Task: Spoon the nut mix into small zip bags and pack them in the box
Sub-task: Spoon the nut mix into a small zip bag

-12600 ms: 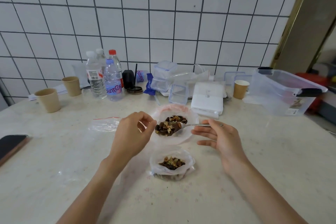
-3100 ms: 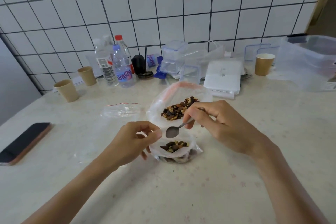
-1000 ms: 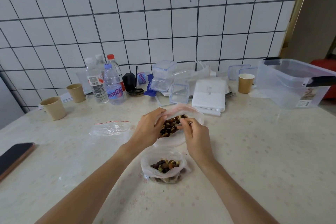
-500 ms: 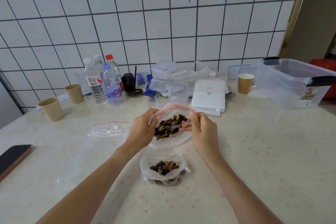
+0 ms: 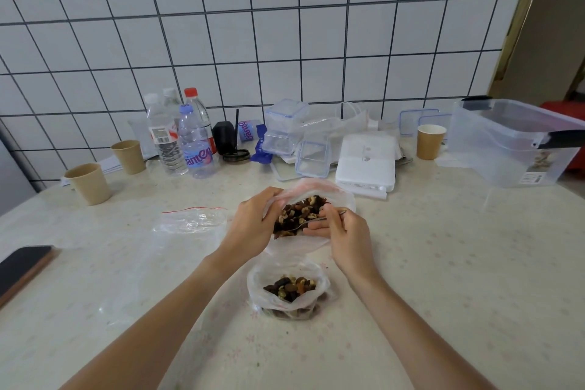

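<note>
**Spoon in the big bag of nut mix, small bag waiting at the near side**

On the pale speckled table (image 5: pixel 459 263), the left hand (image 5: pixel 253 222) grips the left rim of a large clear plastic bag of mixed nuts (image 5: pixel 316 244), its fingers curled round the plastic and holding the mouth open. The right hand (image 5: pixel 345 231) pinches the handle of a thin metal spoon (image 5: pixel 311 222), fingers clamped on it, the bowl of the spoon buried among the nuts in that bag.

Just nearer the table's near edge stands a small clear zip bag (image 5: pixel 288 290), open at the top and partly filled with nut mix. To the left of the hands lies an empty clear zip bag with a red strip (image 5: pixel 191 220), flat on the table.

At the far right corner sits a big clear plastic storage box (image 5: pixel 509 142). Along the far edge are water bottles (image 5: pixel 186 136), brown paper cups (image 5: pixel 90 182), small clear containers (image 5: pixel 285 127) and a white flat box (image 5: pixel 365 161). A dark phone (image 5: pixel 22 266) lies at the left edge.
</note>
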A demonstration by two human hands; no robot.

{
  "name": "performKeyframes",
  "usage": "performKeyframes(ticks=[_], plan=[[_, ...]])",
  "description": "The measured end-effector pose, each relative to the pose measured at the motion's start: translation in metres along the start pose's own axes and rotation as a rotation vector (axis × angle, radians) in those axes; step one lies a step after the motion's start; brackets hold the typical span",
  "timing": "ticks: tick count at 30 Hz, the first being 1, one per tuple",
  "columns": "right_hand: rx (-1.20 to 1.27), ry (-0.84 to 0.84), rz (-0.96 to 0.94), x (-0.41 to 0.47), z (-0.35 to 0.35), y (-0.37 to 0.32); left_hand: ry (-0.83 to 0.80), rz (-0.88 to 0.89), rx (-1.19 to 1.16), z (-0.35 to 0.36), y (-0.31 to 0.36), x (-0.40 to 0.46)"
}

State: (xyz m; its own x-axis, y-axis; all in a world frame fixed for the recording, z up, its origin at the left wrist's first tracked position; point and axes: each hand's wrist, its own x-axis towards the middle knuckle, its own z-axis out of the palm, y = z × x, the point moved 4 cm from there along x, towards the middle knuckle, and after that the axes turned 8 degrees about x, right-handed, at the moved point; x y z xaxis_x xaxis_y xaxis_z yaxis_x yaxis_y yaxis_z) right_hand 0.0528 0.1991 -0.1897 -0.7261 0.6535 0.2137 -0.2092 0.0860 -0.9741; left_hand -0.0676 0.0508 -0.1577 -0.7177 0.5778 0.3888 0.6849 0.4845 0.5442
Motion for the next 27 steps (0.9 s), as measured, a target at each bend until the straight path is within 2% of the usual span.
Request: performKeyframes(ticks=[6,10,17,22,27], plan=[[0.049,0.042,0.062,0.001,-0.002,0.004,0.033,-0.048,-0.030,-0.003,-0.006,0.005],[0.057,-0.019,0.093,-0.001,0.002,0.004,0.032,-0.049,-0.014,-0.003,-0.005,0.006],[0.236,0.007,0.184,-0.003,-0.004,-0.005,0.039,-0.084,-0.004,-0.008,-0.007,0.010],[0.353,0.041,0.177,-0.004,-0.008,-0.013,0.049,-0.111,0.002,-0.017,-0.005,0.014],[0.340,0.039,0.157,-0.005,-0.014,-0.017,0.040,-0.117,0.011,-0.027,0.000,0.011]])
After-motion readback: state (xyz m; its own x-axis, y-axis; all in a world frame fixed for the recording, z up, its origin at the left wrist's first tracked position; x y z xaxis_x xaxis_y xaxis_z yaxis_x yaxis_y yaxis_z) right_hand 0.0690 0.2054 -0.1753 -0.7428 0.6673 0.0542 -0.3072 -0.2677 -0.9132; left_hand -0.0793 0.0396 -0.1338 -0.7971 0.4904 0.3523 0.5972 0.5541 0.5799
